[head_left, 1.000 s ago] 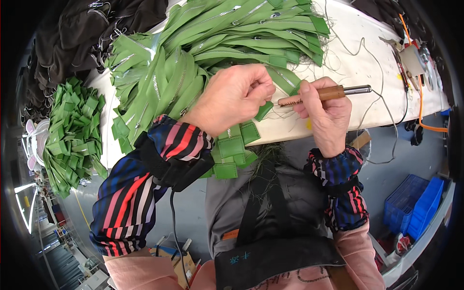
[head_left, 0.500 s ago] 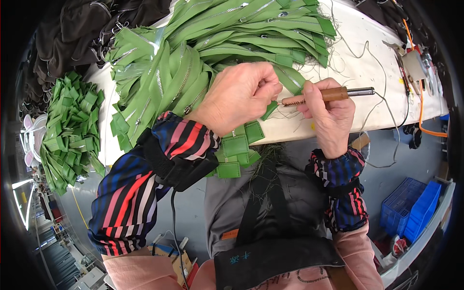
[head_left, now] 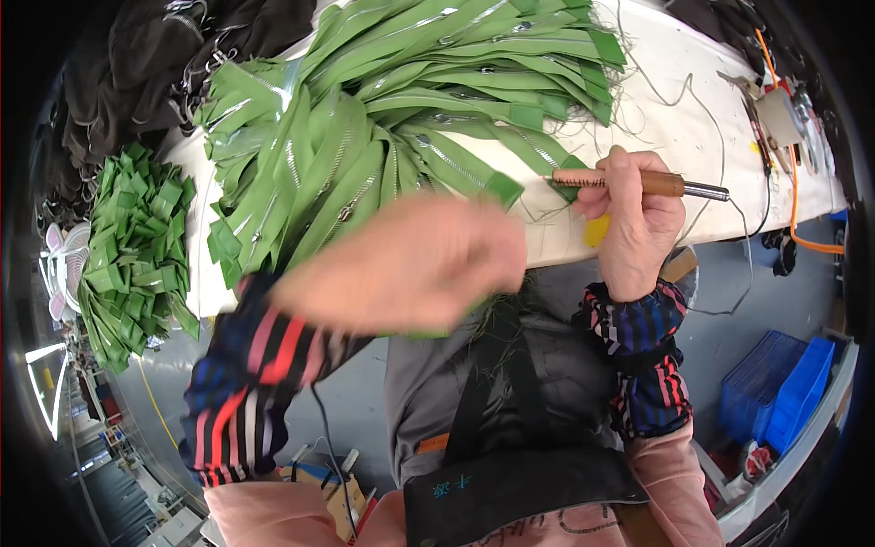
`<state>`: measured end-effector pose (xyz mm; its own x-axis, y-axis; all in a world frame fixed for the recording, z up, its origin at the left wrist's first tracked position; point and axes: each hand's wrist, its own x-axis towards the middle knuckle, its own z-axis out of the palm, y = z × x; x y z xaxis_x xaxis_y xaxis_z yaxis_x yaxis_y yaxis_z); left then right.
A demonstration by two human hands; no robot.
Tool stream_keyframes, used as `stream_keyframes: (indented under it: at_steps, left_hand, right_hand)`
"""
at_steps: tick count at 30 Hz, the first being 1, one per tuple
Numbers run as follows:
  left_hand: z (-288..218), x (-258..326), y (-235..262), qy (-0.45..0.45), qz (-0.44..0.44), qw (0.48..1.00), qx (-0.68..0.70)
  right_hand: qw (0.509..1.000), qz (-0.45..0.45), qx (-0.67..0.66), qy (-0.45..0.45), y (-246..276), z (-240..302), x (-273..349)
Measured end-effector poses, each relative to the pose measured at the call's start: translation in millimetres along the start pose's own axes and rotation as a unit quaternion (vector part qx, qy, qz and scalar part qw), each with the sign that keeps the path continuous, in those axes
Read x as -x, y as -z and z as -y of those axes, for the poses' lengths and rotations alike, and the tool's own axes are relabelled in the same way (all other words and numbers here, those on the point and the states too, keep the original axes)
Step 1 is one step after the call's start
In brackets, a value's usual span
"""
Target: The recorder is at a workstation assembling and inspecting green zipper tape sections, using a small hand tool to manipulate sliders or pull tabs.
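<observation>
My right hand (head_left: 632, 237) is closed round the brown handle of a soldering-iron-like tool (head_left: 663, 183) with a metal rear end and a cord. Its coiled front points left, over the tabbed end of a green zipper (head_left: 524, 139). My left hand (head_left: 415, 260) is smeared by motion above the table's near edge and my lap; its fingers and anything in them cannot be made out. Just beyond it another zipper end (head_left: 501, 189) lies on the white table (head_left: 670, 128). A large heap of green zippers (head_left: 337, 137) with metal teeth spreads behind.
At the left hangs a bunch of green zipper ends (head_left: 137, 246). Black bags (head_left: 128, 64) are piled at the back left. Loose threads and a thin cord lie on the table. An orange cable (head_left: 793, 196) runs at the right, above blue crates (head_left: 775, 387) on the floor.
My left hand has moved down and left, away from the tool's tip. My right hand and the tool have shifted slightly right. The zipper ends over my lap are now mostly hidden.
</observation>
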<state>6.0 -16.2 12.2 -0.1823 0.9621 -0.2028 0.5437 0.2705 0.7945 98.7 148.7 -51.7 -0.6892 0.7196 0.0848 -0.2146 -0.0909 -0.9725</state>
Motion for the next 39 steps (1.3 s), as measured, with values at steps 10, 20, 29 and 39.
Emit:
stream_keyframes:
  at_steps: [10, 20, 29, 39]
  left_hand:
    - [21, -21, 15, 0.021, -0.15, 0.918, -0.366]
    - [19, -31, 22, 0.097, -0.141, 0.946, -0.276]
    - [16, -19, -4, -0.039, -0.094, 0.868, -0.487]
    - [6, -6, -22, -0.054, -0.178, 0.924, -0.334]
  right_hand:
    - [0.991, -0.032, -0.127, 0.013, 10, -6, -5]
    - [0.982, -0.014, -0.177, -0.066, 16, 5, -8]
    - [0.948, 0.052, -0.263, -0.174, 15, -1, -11]
    - [0.949, 0.054, -0.273, -0.148, 15, -6, -11]
